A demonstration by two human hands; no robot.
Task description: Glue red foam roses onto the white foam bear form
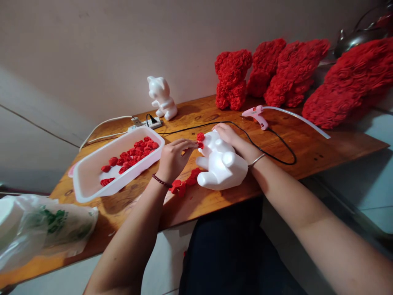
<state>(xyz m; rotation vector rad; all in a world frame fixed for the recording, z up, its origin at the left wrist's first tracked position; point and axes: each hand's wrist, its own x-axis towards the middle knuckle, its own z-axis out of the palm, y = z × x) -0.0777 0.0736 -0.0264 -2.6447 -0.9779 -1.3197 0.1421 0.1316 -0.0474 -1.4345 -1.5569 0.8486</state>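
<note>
At twelve o'clock, left hand (173, 159) pinched a red rose (200, 144) against a largely bare foam bear (221, 164), right hand (225, 133) open upon it.

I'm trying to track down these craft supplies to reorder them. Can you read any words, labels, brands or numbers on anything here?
The plastic bag: green print, too blurred to read.
The power strip: no readable text.
The glue gun: no readable text.
</note>
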